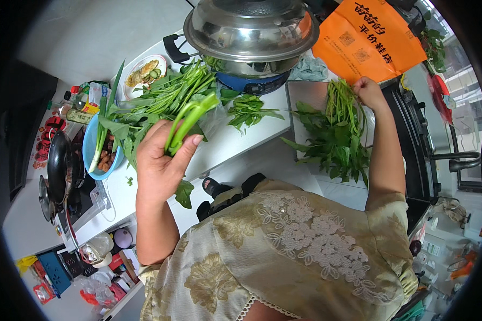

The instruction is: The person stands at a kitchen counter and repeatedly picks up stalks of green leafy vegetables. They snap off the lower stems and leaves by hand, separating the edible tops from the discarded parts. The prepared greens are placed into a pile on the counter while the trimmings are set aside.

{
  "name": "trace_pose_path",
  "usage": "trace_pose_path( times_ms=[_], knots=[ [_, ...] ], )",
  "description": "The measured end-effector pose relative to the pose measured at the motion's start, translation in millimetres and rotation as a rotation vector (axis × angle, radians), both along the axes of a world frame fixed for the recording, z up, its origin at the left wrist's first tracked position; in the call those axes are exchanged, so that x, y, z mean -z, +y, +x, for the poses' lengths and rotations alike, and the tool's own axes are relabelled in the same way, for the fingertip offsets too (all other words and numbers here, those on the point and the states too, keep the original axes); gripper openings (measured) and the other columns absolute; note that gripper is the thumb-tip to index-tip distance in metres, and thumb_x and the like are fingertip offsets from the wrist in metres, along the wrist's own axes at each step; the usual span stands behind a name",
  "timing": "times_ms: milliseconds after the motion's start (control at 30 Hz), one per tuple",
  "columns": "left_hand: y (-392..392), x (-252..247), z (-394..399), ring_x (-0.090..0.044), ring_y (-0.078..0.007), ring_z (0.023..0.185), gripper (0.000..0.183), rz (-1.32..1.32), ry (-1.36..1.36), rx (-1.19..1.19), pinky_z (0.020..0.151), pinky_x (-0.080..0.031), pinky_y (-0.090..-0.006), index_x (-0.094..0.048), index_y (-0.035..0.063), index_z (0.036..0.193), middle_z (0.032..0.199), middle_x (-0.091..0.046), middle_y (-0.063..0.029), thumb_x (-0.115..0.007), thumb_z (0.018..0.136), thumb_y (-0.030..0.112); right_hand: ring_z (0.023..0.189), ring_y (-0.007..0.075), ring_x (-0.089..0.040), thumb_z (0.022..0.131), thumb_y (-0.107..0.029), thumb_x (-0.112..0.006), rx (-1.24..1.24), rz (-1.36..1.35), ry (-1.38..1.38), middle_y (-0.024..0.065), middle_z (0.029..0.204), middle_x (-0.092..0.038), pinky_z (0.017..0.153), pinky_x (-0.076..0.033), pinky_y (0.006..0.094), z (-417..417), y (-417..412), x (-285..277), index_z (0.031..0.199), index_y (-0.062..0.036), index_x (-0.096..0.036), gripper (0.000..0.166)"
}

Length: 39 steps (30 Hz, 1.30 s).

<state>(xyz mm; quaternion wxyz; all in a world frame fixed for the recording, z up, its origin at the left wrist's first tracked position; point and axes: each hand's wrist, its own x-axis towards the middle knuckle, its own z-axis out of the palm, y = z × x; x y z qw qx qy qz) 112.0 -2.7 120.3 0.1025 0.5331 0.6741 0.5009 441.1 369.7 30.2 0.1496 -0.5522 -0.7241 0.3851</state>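
Observation:
My left hand (160, 160) is closed around a leafy green stem (190, 122), raised above the white counter, with its cut end pointing up and a leaf hanging below. Behind it lies a heap of long-stemmed leafy greens (176, 88). A small pile of picked leaves (251, 110) sits at the counter's middle. On the right, my right hand (368, 93) has its fingers curled at the stem ends of a bunch of leafy greens (339, 132), apparently pinching a thin stem. That bunch lies across a metallic board (305, 94), its leaves hanging over the near edge.
A lidded steel pot (251, 36) stands on a blue electric base (253, 82). Beside it are an orange bag (369, 44) bearing writing and a plate of food (156, 64). A blue bowl (89, 140) and a black pan (58, 166) are left; a black stove (405, 116) is right.

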Motion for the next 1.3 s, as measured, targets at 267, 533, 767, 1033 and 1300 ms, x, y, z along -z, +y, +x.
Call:
trace_pose_path(
  times_ms=[267,533,767,1033,1300],
  knots=[
    [8.3,5.5,5.6,-0.045,-0.0189,0.057,0.019,-0.123,0.146,-0.002,0.052,-0.038,-0.0288,-0.062,-0.0004,0.088,0.066,-0.048,-0.0076,-0.071,0.075,0.011,0.065,0.0303,-0.059,0.073,-0.012,-0.059,-0.120,0.443,-0.311,0.0153,0.068,-0.059,0.061,-0.047,0.0379,-6.2,35.5,45.4,0.075,-0.0035,-0.056,0.009],
    [2.5,5.8,2.6,-0.048,-0.0226,0.058,0.015,-0.132,0.135,-0.008,0.054,-0.040,-0.0315,-0.062,0.0007,0.087,0.067,-0.051,-0.0089,-0.069,0.076,0.009,0.070,0.0308,-0.060,0.077,-0.015,-0.058,-0.085,0.402,-0.333,0.0165,0.071,-0.060,0.063,-0.047,0.0388,-15.0,28.7,43.3,0.079,-0.0033,-0.056,0.012],
    [6.1,7.1,-3.8,-0.052,-0.0227,0.062,0.026,-0.039,0.135,0.000,0.058,-0.044,-0.0312,-0.061,0.0016,0.096,0.072,-0.053,-0.0094,-0.069,0.076,0.015,0.069,0.0144,-0.057,0.086,-0.016,-0.057,-0.236,0.345,0.163,0.0063,0.073,-0.061,0.063,-0.046,0.0287,-58.2,-34.2,0.8,0.094,-0.0032,-0.062,0.016],
    [12.1,9.6,6.2,-0.055,-0.0192,0.060,0.065,-0.067,0.066,-0.015,0.055,-0.045,-0.0300,-0.033,0.0047,0.130,0.077,-0.055,-0.0109,-0.069,0.076,0.015,0.079,0.0078,-0.056,0.081,-0.007,-0.065,-0.747,-0.168,0.776,0.0025,0.091,-0.059,0.070,-0.046,0.0219,-159.1,-197.4,-62.4,0.117,-0.0071,-0.054,0.038],
    [-0.6,-7.6,8.2,-0.060,-0.0280,0.069,0.042,-0.246,0.226,0.020,0.061,-0.048,-0.0360,-0.052,0.0017,0.111,0.090,-0.059,-0.0155,-0.068,0.077,0.022,0.075,0.0197,-0.056,0.081,-0.010,-0.062,-0.869,0.416,0.624,0.0078,0.091,-0.057,0.065,-0.045,0.0285,-182.1,-211.2,-88.5,0.112,-0.0059,-0.055,0.032]
  ],
)
